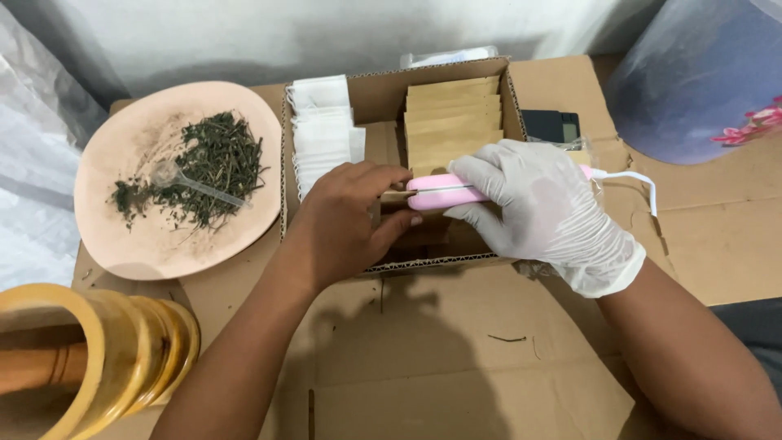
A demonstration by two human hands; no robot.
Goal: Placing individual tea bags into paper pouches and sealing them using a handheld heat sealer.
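Nearest, a yellow wooden mortar [98, 358] is cut off. Over the open cardboard box [423, 261], the bare left hand [346, 224] pinches a half-hidden tan paper sachet [397, 196]; the gloved right hand [542, 208] clamps the pink handheld sealer [444, 191] on it. Behind stand more brown sachets [452, 122] and white filter bags [322, 134].

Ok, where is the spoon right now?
In the head view the clear spoon lies on the pink plate among the dried herbs, left of the cardboard box and both hands.

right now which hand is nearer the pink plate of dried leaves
Left. The bare left hand is at the box edge just beside the pink plate; the gloved right hand grips the pink sealer farther right.
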